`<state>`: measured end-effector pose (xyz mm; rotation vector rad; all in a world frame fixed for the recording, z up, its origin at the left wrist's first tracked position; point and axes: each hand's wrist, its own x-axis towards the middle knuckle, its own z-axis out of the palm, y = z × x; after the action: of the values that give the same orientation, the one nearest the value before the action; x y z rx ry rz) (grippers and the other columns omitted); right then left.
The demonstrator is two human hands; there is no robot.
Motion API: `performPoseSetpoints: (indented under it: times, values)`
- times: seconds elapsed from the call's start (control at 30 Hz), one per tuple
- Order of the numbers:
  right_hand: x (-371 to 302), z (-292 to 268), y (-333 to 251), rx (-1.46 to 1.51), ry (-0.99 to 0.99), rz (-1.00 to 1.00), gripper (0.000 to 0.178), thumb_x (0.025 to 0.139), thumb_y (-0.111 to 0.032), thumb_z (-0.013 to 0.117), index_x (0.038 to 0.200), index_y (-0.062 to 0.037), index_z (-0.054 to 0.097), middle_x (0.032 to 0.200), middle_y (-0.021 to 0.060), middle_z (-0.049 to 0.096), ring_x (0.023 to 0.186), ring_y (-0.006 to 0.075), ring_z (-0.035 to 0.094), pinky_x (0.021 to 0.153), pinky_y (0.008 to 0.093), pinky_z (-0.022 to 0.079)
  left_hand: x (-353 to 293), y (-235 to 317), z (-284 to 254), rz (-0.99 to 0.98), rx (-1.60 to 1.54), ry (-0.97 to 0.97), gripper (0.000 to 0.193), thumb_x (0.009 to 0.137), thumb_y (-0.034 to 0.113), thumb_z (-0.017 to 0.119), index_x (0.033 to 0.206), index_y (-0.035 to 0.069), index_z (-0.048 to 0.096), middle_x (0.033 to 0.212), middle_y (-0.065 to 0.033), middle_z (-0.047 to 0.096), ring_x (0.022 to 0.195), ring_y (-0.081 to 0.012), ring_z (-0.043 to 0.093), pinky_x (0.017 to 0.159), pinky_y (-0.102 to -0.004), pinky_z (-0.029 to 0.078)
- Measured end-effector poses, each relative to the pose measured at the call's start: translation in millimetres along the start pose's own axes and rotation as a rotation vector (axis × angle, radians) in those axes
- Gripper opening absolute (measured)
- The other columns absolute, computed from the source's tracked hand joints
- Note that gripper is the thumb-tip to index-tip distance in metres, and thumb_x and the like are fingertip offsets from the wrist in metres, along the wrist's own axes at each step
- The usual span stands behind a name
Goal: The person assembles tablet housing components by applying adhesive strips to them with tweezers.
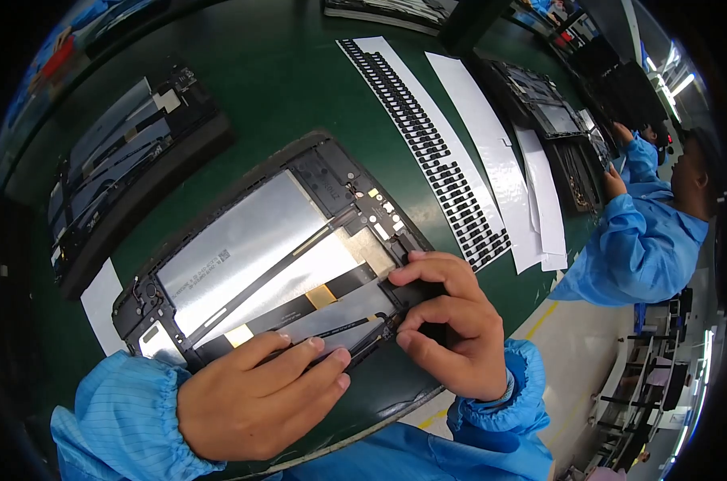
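Observation:
An opened tablet (251,248) lies aslant on the dark green table in front of me, its inside facing up. A large silver battery, black flex cables and a small circuit board show in it. My left hand (263,397) rests flat across the tablet's near edge, fingers stretched over the silver strip and the cable. At the near right corner, my right hand (456,329) is curled, with thumb and forefinger bent close together against the black edge. One more fingertip touches the board area. Whatever lies between thumb and forefinger is too small or hidden to make out.
Another opened tablet lies on a black foam block (155,192) at left. White sheets (480,152) lie right of centre, one bearing rows of small black adhesive pieces (436,160). More opened tablets (540,104) are stacked far right, beside a co-worker in a blue smock (640,240).

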<state>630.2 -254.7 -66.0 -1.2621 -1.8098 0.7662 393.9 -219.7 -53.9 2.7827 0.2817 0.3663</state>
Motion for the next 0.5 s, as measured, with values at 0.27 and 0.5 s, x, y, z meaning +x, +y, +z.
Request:
performPoseSetpoints:
  times: [0.27, 0.5]
  values:
    - [-2, -1, 2, -0.024, 0.017, -0.004, 0.009, 0.062, 0.001, 0.065, 0.069, -0.0009, 0.061, 0.107, 0.0142, 0.057, 0.108, 0.0336, 0.048, 0.09, 0.0408, 0.038, 23, -3, 12, 0.097, 0.03, -0.011, 0.036, 0.072, 0.018, 0.065, 0.102, 0.0, 0.059, 0.116, -0.0135, 0.054, 0.104, -0.0264, 0.052, 0.083, -0.0365, 0.043]
    - [-2, -5, -2, -0.025, 0.02, -0.008, 0.015, 0.056, 0.003, 0.068, 0.07, -0.0016, 0.063, 0.106, 0.0129, 0.059, 0.107, 0.0326, 0.051, 0.089, 0.0395, 0.041, 22, -4, 13, 0.09, 0.051, 0.002, 0.031, 0.073, 0.018, 0.062, 0.098, 0.0, 0.061, 0.117, -0.0116, 0.054, 0.104, -0.0249, 0.052, 0.083, -0.0343, 0.043]
